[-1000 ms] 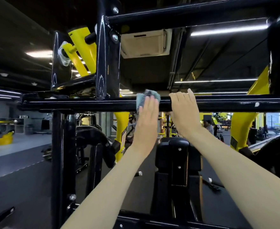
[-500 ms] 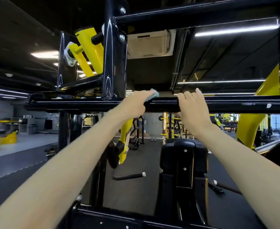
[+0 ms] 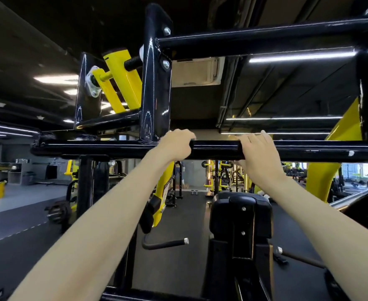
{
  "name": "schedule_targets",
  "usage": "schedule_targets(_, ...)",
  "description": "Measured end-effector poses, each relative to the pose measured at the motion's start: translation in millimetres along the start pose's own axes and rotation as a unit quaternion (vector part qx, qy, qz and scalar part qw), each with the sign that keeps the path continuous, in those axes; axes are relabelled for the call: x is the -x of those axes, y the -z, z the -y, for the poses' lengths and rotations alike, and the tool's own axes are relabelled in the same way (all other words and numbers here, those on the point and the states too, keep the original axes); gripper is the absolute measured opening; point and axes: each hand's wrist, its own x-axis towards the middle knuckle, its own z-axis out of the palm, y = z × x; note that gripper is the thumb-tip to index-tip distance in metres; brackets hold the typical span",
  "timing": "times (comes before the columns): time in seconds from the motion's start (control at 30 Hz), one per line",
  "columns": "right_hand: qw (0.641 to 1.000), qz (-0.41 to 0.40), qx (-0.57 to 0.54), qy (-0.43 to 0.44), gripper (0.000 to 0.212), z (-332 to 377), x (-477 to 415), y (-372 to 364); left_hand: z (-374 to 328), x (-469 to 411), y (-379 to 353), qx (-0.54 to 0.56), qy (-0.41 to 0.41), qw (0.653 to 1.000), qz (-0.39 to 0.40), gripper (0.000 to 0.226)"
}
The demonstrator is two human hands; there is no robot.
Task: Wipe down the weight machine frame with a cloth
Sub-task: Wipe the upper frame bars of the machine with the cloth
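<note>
Overhead, left hand (image 3: 175, 145), right hand (image 3: 259, 155), crossbar (image 3: 214, 149) between

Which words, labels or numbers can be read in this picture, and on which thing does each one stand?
No text can be read.
Sticker on the yellow arm: its print is too small and blurred to read.
</note>
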Motion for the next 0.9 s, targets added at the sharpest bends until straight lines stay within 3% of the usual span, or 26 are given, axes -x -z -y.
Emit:
schedule_targets(0.1,1.0,-0.003,-0.014,-0.003,0.048,-1,-2,2,-44,0,1,0.079,-0.095,0.992,0.012,0.047)
schedule_targets(0.17,1.0,-0.002,-0.022,-0.005,0.046,-1,-2,3,-45,1,2,0.065,-0.123,0.99,0.013,0.051)
schedule_targets(0.3,1.0,0.011,0.009,0.008,0.045,2,-3,6,5,-9,0,-0.058,0.002,0.998,0.031,0.042)
schedule_targets(0.37,0.999,0.038,0.015,0.018,0.053,1,-6,11,2,-12,3,-0.052,0.02,0.997,0.046,0.034)
schedule_targets(0.53,0.997,0.079,-0.01,0.011,0.093,-10,0,23,-81,-2,-13,0.066,-0.128,0.989,-0.029,0.032)
schedule_targets(0.63,0.995,0.085,0.027,-0.035,0.103,-20,10,25,-70,10,-25,0.103,-0.2,0.969,-0.1,0.042)
schedule_targets(0.7,0.994,0.079,0.041,-0.065,0.102,-33,15,27,-37,14,-26,0.106,-0.18,0.97,-0.125,0.052)
schedule_targets(0.77,0.991,0.089,0.047,-0.087,0.1,-49,22,31,-13,16,-32,0.053,-0.082,0.982,-0.16,0.058)
schedule_targets(0.83,0.987,0.103,0.046,-0.111,0.1,-65,29,33,-23,17,-39,0.03,-0.001,0.982,-0.188,0.051)
schedule_targets(0.9,0.984,0.114,0.044,-0.128,0.101,-78,34,34,-58,15,-46,0.033,-0.005,0.975,-0.221,0.039)
